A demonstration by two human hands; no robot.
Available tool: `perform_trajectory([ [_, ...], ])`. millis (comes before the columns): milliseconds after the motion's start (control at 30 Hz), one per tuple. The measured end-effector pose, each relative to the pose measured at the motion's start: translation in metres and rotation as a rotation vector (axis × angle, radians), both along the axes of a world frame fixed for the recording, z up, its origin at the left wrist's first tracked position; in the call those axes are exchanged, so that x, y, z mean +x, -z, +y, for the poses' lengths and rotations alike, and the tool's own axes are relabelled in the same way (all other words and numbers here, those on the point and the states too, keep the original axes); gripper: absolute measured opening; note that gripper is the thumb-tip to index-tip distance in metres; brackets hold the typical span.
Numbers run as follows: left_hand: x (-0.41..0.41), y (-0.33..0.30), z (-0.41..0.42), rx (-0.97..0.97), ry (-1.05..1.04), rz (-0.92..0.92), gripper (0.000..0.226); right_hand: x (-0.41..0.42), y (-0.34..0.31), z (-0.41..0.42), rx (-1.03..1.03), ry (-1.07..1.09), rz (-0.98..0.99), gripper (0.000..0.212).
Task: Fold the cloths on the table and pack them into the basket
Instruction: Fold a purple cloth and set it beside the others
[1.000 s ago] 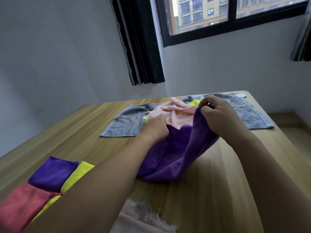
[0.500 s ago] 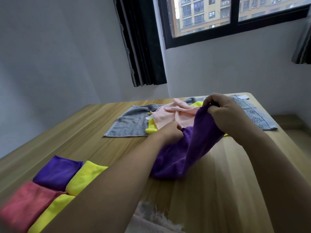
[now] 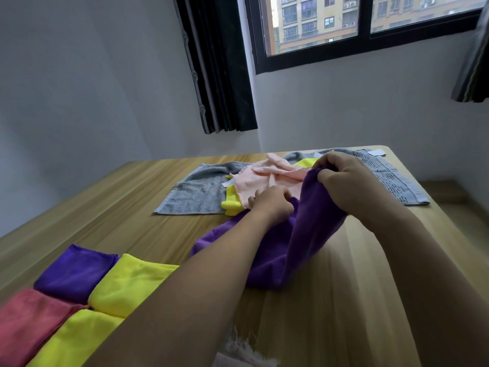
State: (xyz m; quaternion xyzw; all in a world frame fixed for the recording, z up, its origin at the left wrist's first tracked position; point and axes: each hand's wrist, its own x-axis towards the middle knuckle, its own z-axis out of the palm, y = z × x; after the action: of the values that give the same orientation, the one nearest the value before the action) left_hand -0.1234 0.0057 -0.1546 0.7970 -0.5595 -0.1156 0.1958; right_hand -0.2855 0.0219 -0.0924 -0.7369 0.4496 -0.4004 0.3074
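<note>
Left hand (image 3: 272, 205) moved right gripping purple cloth (image 3: 304, 234), cloth seemingly more spread

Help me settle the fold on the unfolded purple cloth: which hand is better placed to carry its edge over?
Probably the right hand: its grip already holds the purple cloth by a raised edge. The left hand sits low against the cloth, suited to anchoring it.
</note>
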Motion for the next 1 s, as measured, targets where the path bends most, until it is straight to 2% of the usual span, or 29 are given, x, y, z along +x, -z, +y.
perform_trajectory([
  [100,-0.001,-0.008,0.009,0.011,-0.010,0.048,0.009,0.000,-0.001,0.001,0.000,0.002,-0.015,0.026],
  [200,0.008,-0.022,0.021,-0.039,-0.063,0.237,0.016,0.001,-0.001,0.001,-0.003,0.021,-0.032,0.025],
  [367,0.040,-0.063,0.057,-0.281,-0.235,0.554,0.030,0.003,-0.002,0.002,-0.055,0.087,-0.118,0.028],
  [500,0.061,-0.098,0.085,-0.405,-0.300,0.720,0.022,0.015,-0.004,0.013,-0.095,0.103,-0.279,0.020],
  [567,0.058,-0.118,0.097,-0.479,-0.257,0.811,0.016,0.022,-0.006,0.020,-0.062,0.075,-0.383,0.016],
  [700,0.053,-0.142,0.116,-0.475,0.073,0.996,0.009,0.032,-0.009,0.031,0.117,-0.056,-0.571,0.017],
  [833,0.041,-0.151,0.131,-0.580,0.213,0.920,0.027,0.035,-0.017,0.037,0.199,-0.117,-0.686,0.010],
  [933,0.040,-0.158,0.134,-0.666,0.238,0.880,0.019,0.030,-0.022,0.037,0.293,-0.220,-0.789,0.015],
  [1000,0.040,-0.161,0.136,-0.665,0.240,0.754,0.020,0.026,-0.023,0.034,0.423,-0.315,-0.890,0.022],
])
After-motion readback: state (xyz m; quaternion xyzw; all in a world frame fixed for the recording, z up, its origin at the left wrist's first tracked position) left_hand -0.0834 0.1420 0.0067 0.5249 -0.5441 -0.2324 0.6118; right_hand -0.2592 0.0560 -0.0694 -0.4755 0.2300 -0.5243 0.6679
